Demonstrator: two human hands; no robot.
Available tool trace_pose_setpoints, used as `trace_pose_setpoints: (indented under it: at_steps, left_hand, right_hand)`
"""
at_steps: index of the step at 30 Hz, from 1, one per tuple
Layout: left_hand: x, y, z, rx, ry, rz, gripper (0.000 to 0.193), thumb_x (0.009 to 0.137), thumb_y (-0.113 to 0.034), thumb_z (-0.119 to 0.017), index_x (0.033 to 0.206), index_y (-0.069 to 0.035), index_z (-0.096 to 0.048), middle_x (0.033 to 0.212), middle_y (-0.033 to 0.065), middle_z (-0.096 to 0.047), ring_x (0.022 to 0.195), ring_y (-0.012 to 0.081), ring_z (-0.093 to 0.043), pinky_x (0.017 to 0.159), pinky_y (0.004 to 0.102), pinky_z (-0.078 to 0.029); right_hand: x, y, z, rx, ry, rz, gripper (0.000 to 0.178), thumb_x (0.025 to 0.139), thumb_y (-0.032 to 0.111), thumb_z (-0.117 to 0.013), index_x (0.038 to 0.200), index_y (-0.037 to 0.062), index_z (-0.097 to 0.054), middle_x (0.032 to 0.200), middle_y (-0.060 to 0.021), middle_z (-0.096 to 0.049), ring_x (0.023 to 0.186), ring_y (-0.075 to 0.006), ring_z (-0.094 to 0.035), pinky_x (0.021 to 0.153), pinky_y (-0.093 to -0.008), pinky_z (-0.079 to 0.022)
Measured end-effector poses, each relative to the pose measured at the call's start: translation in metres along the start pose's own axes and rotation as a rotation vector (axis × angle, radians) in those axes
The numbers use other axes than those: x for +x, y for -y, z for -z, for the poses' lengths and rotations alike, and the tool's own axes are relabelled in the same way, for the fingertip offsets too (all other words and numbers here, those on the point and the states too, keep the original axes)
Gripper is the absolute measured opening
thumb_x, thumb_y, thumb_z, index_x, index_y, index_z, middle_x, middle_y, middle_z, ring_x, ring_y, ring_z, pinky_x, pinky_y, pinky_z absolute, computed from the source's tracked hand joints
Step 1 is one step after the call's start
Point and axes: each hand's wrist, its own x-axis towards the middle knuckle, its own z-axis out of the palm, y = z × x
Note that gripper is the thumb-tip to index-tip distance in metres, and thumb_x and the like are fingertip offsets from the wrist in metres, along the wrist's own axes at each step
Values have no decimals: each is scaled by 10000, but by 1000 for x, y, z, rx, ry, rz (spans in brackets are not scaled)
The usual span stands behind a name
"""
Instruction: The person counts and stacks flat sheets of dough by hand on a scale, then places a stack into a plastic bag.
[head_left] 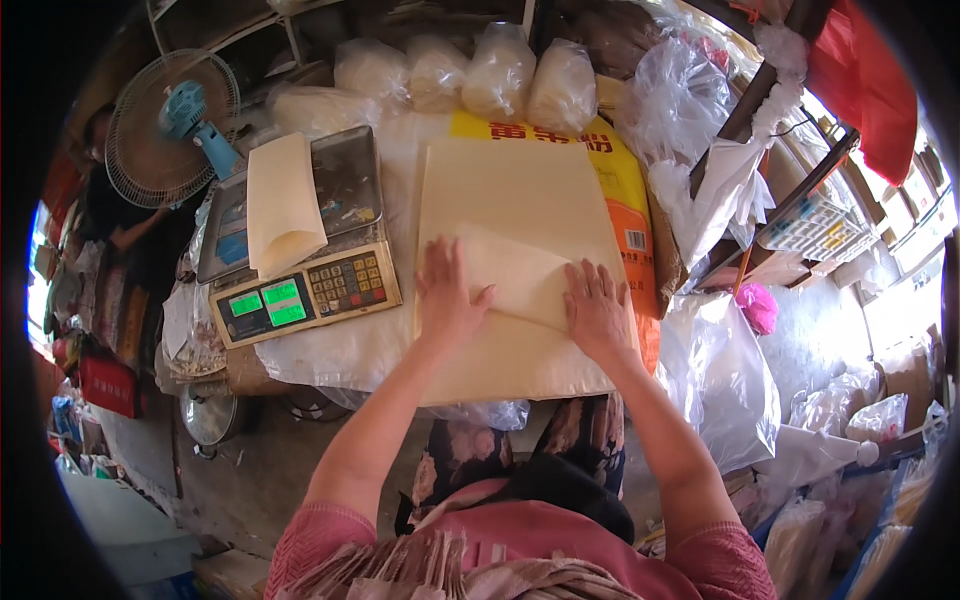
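Closest in, my pink sleeves [325, 530] and dark floral trousers [450, 460] sit just below the near edge of the cream sheets [520, 370] — everything gets placed from those. They're lying flat on the plastic-covered surface [320, 365], straight ahead of me. My left fingers [443, 255] are spread on the sheets' left side, my right fingers [597, 275] on their right side: both relaxed and flat, unclenched, with no pinch that I can make out. Between them runs a slanting ripple, and that's the risk — uneven pressure could drag the top layer askew or set a crease. The near edge seems to overhang, so a careless tug might slide it lapward. What's under my palms is hidden, and I can't count the layers.

Left of the sheets, the scale [348, 283] carries a folded cream piece [285, 200], its near end curling up; a bump from my left forearm [380, 420] could shift it. Right of and beyond the sheets, a yellow-and-orange bag [625, 180] shows, partly covered. Past their far edge stand clear-wrapped bundles [500, 75]. Far left of them, behind the fan [185, 110], a person [112, 210] is too dim to read.
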Motion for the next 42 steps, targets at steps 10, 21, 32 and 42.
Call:
trace_pose_setpoints:
  at_steps: [10, 21, 32, 42]
  left_hand:
    - [-10, 59, 147, -1307, -492, 181, 890, 709, 46, -634, 1524, -73, -298, 1437, 123, -487, 1247, 174, -522, 953, 296, -493]
    - [25, 219, 162, 354, -263, 568, 586, 927, -315, -416, 1469, -92, -391, 1593, -2, -240, 1496, 211, -118, 1162, 595, -149]
    - [-32, 133, 154, 158, -791, -38, 575, 817, -46, -580, 1380, -59, -464, 1493, 168, -368, 1421, 402, -267, 1145, 541, -242]
    - [-109, 37, 72, -400, -18, -213, 268, 784, 32, -607, 1048, -3, -644, 1065, 178, -666, 1019, 362, -643, 866, 401, -530]
  right_hand:
    - [-55, 61, 14, 504, 137, 286, 567, 907, 271, -637, 1361, -18, -457, 1386, -224, -486, 1324, -400, -416, 1096, -477, -342]
    - [-54, 77, 18, 500, 78, 449, 349, 812, 66, -640, 1159, 38, -619, 1159, -150, -608, 1189, -348, -525, 1034, -485, -393]
    - [-49, 154, 1, 93, 36, 779, 69, 774, 97, -608, 830, 56, -608, 893, -109, -603, 921, -261, -616, 1004, -581, -409]
    - [25, 75, 45, 973, 202, 12, 343, 815, 204, -737, 1095, 21, -662, 1065, -152, -691, 977, -277, -671, 866, -329, -524]
